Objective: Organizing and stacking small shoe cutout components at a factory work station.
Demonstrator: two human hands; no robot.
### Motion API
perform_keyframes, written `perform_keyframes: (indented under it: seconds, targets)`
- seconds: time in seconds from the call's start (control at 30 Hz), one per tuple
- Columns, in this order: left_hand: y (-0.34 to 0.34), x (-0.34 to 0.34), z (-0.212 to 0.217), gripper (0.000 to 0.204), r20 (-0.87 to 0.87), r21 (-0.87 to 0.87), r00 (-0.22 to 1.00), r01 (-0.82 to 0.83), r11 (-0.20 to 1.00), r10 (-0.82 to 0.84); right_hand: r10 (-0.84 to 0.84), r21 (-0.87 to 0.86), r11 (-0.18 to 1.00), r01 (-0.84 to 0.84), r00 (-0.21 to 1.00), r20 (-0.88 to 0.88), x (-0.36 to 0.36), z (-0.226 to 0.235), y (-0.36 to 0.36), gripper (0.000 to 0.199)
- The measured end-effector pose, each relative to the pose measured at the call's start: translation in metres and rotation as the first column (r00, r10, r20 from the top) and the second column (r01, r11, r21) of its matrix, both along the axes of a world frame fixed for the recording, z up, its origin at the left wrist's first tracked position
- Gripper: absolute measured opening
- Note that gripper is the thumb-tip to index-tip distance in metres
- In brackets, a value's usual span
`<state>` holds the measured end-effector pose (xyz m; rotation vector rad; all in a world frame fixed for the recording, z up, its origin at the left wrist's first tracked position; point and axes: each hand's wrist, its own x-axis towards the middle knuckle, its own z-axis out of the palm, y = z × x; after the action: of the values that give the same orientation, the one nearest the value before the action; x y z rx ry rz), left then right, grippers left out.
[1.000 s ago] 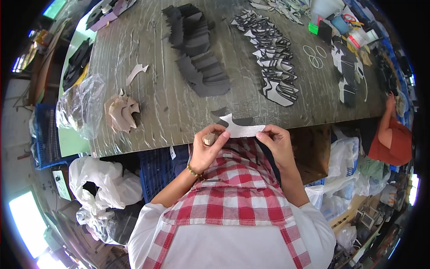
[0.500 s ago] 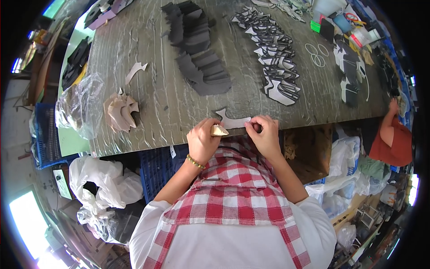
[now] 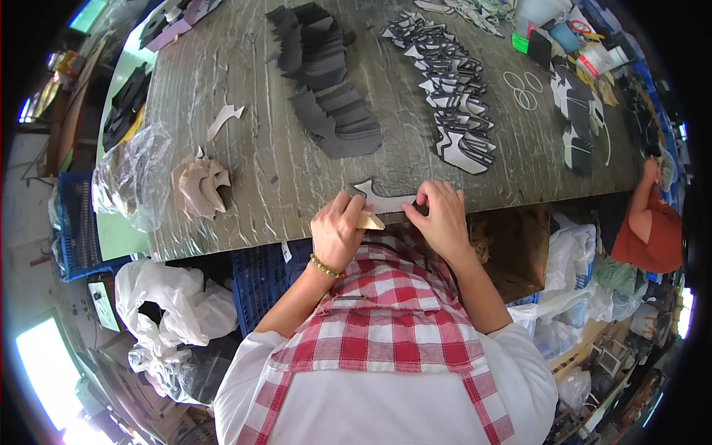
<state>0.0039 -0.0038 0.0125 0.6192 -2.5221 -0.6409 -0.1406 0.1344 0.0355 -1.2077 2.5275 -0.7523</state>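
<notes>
At the table's near edge lies a curved light-grey cut piece (image 3: 387, 202) with a dark rim and a hooked left end. My left hand (image 3: 338, 231), a beaded bracelet at its wrist, is closed on a cream-coloured wedge-like piece (image 3: 369, 221) and rests against the cut piece's left part. What the cream piece is made of cannot be made out. My right hand (image 3: 443, 216) has thumb and index finger bent round the cut piece's right end, fingertips close together. Ahead are a fanned row of dark grey pieces (image 3: 334, 119) and a row of light-faced, dark-edged pieces (image 3: 463, 148).
Left on the table (image 3: 256, 178) sit a bundle of beige pieces (image 3: 200, 185), a loose pale piece (image 3: 225, 120) and clear plastic (image 3: 137, 178). White rings (image 3: 525, 99) and containers (image 3: 601, 61) stand right. Another person's arm (image 3: 644, 211) reaches in at the right edge.
My right hand has shifted slightly up and right, its fingers lifting a little. The cream piece in my left hand has moved slightly right. The rows of pieces look unchanged.
</notes>
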Motion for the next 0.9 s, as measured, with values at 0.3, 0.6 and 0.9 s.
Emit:
perform_keyframes:
  seconds: [0.3, 0.6, 0.9]
  targets:
    - [0.004, -0.003, 0.003, 0.04, 0.131, -0.023, 0.991, 0.03, 0.999, -0.027, 0.185, -0.113, 0.976, -0.184, 0.983, 0.0, -0.009, -0.006, 0.002, 0.015]
    - [-0.011, 0.011, 0.013, 0.036, -0.168, 0.958, 0.96, 0.213, 0.194, -0.224, -0.182, -0.078, 0.983, 0.164, 0.88, -0.438, -0.068, 0.001, 0.024, 0.015]
    - [0.01, -0.002, 0.012, 0.027, -0.126, 0.967, 0.971, 0.166, 0.194, -0.203, 0.299, -0.282, 0.942, -0.181, 0.836, 0.46, -0.007, 0.039, -0.009, 0.018]
